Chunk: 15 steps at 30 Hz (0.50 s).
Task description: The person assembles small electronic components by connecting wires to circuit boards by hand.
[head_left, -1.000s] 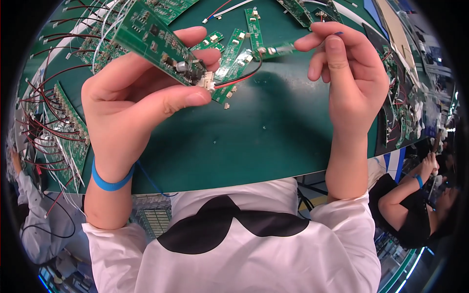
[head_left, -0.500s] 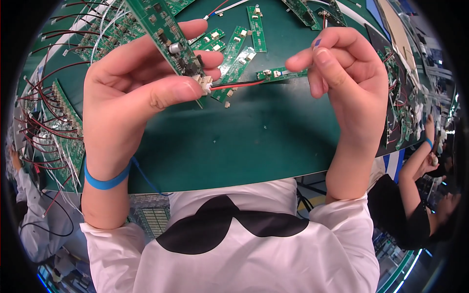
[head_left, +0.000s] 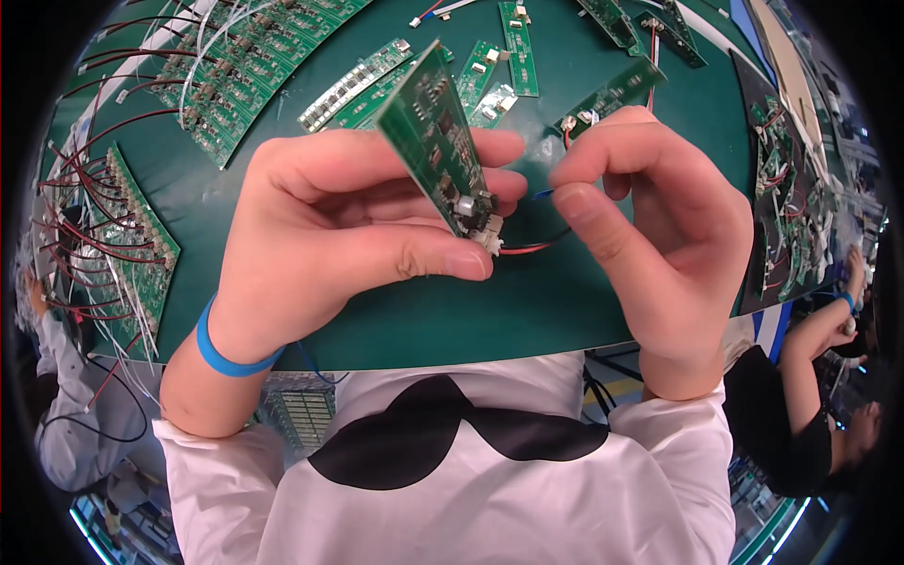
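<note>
My left hand (head_left: pixel 330 235) grips a green circuit board (head_left: pixel 433 141) between thumb and fingers, tilted up on edge over the table. White connectors (head_left: pixel 489 234) sit at the board's lower end by my thumb tip. From there a red and black wire pair (head_left: pixel 532 249) curves toward my right hand (head_left: pixel 659 217). Thumb and index finger of that hand pinch a small blue piece (head_left: pixel 543 194); the rest of it is hidden. Just beyond the right hand, a narrow green board (head_left: pixel 614 94) with wires at its end stands tilted.
On the green table (head_left: pixel 424 330) several narrow boards (head_left: pixel 520 52) lie at the far side. Panels of joined boards (head_left: pixel 254 66) with dark red wires fill the left. A black tray (head_left: pixel 763 179) of wired boards stands at right. A blue wristband (head_left: pixel 231 353) circles my left wrist.
My left hand has moved right and nearer with the board, closer to my right hand. The right hand has come lower, and the wired narrow board beyond it has swung up into a tilt.
</note>
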Tool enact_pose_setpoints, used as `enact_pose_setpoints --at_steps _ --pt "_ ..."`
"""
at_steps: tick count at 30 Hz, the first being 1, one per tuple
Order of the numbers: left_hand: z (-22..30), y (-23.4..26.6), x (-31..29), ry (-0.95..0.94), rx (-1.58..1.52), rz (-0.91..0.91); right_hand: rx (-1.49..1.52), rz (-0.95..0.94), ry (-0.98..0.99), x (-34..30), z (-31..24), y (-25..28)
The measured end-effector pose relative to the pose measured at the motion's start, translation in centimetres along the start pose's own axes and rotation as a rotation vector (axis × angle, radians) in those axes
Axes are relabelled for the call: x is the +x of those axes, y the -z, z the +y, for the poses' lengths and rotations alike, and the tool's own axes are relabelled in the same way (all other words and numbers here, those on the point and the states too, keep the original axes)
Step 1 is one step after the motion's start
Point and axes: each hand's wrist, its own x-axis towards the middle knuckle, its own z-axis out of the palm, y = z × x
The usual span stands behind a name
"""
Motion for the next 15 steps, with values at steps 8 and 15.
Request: enact_pose_setpoints --at_steps 8,15 --pt "-0.3 0.12 0.21 0.074 0.129 0.003 -0.249 -0.014 0.209 -0.14 0.48 -0.37" --pt "-0.79 0.06 0.46 0.093 -0.108 0.008 -0.301 0.007 0.174 -0.39 0.37 -0.57"
